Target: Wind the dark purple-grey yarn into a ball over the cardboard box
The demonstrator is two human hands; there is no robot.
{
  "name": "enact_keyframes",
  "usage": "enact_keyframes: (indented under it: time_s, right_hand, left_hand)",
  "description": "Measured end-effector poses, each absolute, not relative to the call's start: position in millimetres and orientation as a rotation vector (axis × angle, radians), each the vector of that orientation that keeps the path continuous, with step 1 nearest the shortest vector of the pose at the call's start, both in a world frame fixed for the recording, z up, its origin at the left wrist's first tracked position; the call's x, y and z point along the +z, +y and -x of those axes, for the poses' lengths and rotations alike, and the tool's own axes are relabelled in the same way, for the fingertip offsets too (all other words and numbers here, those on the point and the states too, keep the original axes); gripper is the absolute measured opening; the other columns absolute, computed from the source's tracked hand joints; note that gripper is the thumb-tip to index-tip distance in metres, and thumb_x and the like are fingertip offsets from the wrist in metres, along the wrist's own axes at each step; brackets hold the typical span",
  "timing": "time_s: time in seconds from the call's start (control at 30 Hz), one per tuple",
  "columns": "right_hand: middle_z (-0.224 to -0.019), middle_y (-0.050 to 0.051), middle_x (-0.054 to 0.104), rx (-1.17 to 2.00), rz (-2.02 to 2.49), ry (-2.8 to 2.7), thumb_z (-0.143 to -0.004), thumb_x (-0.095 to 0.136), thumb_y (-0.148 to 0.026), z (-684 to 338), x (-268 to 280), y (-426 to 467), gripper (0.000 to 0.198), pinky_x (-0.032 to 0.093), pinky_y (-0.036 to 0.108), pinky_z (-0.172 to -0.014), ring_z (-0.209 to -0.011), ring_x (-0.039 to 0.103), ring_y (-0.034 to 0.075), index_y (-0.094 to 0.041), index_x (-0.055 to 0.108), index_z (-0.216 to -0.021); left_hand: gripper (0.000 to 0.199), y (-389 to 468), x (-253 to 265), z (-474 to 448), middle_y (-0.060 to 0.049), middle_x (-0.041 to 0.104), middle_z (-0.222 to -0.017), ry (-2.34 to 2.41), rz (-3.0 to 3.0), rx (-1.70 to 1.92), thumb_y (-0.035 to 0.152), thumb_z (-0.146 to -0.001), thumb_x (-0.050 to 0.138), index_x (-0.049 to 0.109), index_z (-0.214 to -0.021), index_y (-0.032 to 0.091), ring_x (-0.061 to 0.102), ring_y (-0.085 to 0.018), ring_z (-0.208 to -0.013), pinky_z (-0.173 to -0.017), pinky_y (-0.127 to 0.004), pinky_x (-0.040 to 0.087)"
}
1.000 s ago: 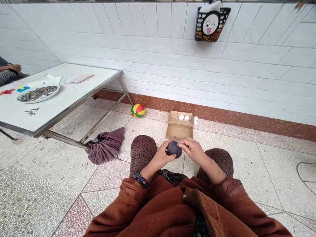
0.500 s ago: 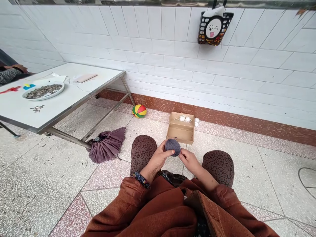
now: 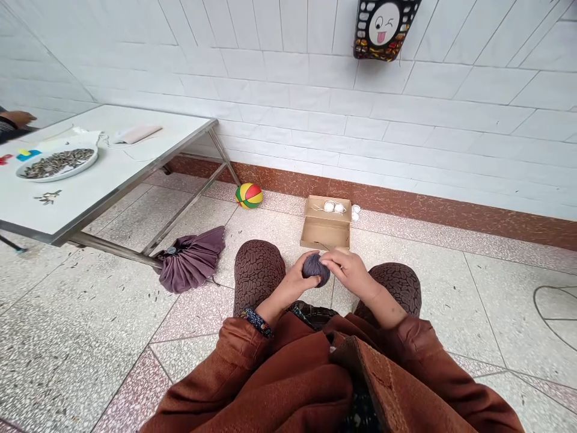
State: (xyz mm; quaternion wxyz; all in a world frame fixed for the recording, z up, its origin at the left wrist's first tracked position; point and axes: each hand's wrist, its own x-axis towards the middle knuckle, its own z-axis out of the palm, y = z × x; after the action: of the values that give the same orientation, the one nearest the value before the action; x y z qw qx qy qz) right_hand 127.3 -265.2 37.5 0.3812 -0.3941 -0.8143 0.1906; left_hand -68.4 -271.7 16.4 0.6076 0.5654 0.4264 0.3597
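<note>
Between my knees, a ball of grey-purple yarn point(image 3: 315, 270) rests in my left hand point(image 3: 295, 281), whose fingers wrap round its left side with the thumb across the front. My right hand point(image 3: 347, 269) is at the ball's upper right, thumb and fingertips pinched together; the strand they seem to hold is too fine to see clearly. Just beyond the ball, an open cardboard box point(image 3: 325, 233) lies on the floor. Two small white balls of thread point(image 3: 333, 207) sit on its raised lid, and more white balls point(image 3: 356, 211) are beside it.
At left stands a white table point(image 3: 135, 174) with a plate of sunflower seeds point(image 3: 58, 165). A folded purple umbrella point(image 3: 193, 258) and a colourful ball point(image 3: 249, 196) lie on the floor. A black basket point(image 3: 385, 30) hangs on the wall. Another person's hand point(image 3: 18, 118) shows far left.
My right hand has moved from the ball's lower right side up over its top right. My left hand keeps its hold on the yarn. The view has tilted down slightly.
</note>
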Motion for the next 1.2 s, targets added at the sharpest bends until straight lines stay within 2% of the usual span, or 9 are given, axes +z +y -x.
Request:
enact_keyframes:
  time_s: [0.13, 0.2, 0.33, 0.47, 0.63, 0.83, 1.03, 1.2]
  right_hand:
    - [-0.084, 0.006, 0.069, 0.53, 1.052, -1.995, -0.104, 0.049, -0.041, -131, 24, -250, 0.032, 0.051, 0.031, -0.074, -0.08, 0.064, 0.02, -0.022, 0.072, -0.091]
    - [-0.082, 0.005, 0.068, 0.578, 1.102, -1.92, -0.103, 0.05, -0.042, -130, 13, -249, 0.032, 0.05, 0.031, -0.074, -0.079, 0.063, 0.02, -0.022, 0.071, -0.088]
    - [-0.077, 0.003, 0.066, 0.727, 1.236, -1.758, -0.1, 0.049, -0.043, -127, -7, -255, 0.032, 0.048, 0.03, -0.07, -0.074, 0.06, 0.019, -0.022, 0.067, -0.084]
    - [-0.077, 0.002, 0.065, 0.885, 1.243, -1.688, -0.099, 0.047, -0.039, -124, -21, -263, 0.029, 0.047, 0.028, -0.069, -0.072, 0.058, 0.018, -0.021, 0.064, -0.085]
    - [-0.075, 0.002, 0.062, 0.942, 1.25, -1.726, -0.095, 0.046, -0.033, -120, -34, -270, 0.023, 0.046, 0.027, -0.068, -0.071, 0.056, 0.017, -0.021, 0.061, -0.083]
    - [-0.076, 0.004, 0.063, 0.924, 1.264, -1.761, -0.092, 0.047, -0.033, -116, -42, -275, 0.022, 0.047, 0.03, -0.073, -0.076, 0.059, 0.02, -0.022, 0.062, -0.079]
    - [-0.076, 0.002, 0.064, 0.924, 1.309, -1.685, -0.097, 0.045, -0.037, -126, -33, -267, 0.028, 0.047, 0.028, -0.068, -0.07, 0.058, 0.018, -0.021, 0.066, -0.088]
    - [-0.077, 0.004, 0.069, 0.932, 1.295, -1.821, -0.095, 0.05, -0.028, -121, -38, -275, 0.022, 0.049, 0.03, -0.07, -0.074, 0.062, 0.02, -0.019, 0.068, -0.084]
  left_hand:
    - [0.071, -275, 18, 68, -0.009, 0.056, -0.138, 0.794, -1.229, 0.781, 0.027, -0.073, 0.071, 0.052, -0.142, 0.023, 0.048, -0.029, -0.129, -0.116, -0.045, 0.03]
    - [0.076, -278, 21, 67, -0.009, 0.056, -0.139, 0.755, -1.116, 0.779, 0.028, -0.074, 0.071, 0.048, -0.146, 0.027, 0.049, -0.028, -0.129, -0.115, -0.045, 0.032]
    - [0.077, -283, 30, 65, -0.009, 0.058, -0.131, 0.64, -0.839, 0.736, 0.03, -0.075, 0.07, 0.046, -0.148, 0.033, 0.06, -0.024, -0.105, -0.094, -0.04, 0.048]
    - [0.065, -283, 34, 65, -0.009, 0.061, -0.124, 0.605, -0.773, 0.77, 0.027, -0.072, 0.073, 0.059, -0.135, 0.029, 0.06, -0.022, -0.099, -0.083, -0.032, 0.049]
    - [0.066, -280, 33, 64, -0.008, 0.063, -0.121, 0.642, -0.697, 0.89, 0.023, -0.07, 0.072, 0.058, -0.134, 0.027, 0.06, -0.019, -0.096, -0.084, -0.032, 0.049]
    - [0.068, -278, 43, 64, -0.012, 0.064, -0.125, 0.594, -0.636, 0.867, 0.033, -0.071, 0.065, 0.055, -0.138, 0.024, 0.064, -0.029, -0.106, -0.089, -0.045, 0.052]
    - [0.073, -283, 38, 65, -0.01, 0.059, -0.136, 0.496, -0.662, 0.775, 0.029, -0.071, 0.063, 0.051, -0.144, 0.032, 0.066, -0.03, -0.107, -0.085, -0.042, 0.054]
    - [0.078, -280, 35, 64, -0.009, 0.062, -0.131, 0.542, -0.682, 0.829, 0.024, -0.072, 0.065, 0.047, -0.147, 0.031, 0.065, -0.027, -0.107, -0.09, -0.04, 0.052]
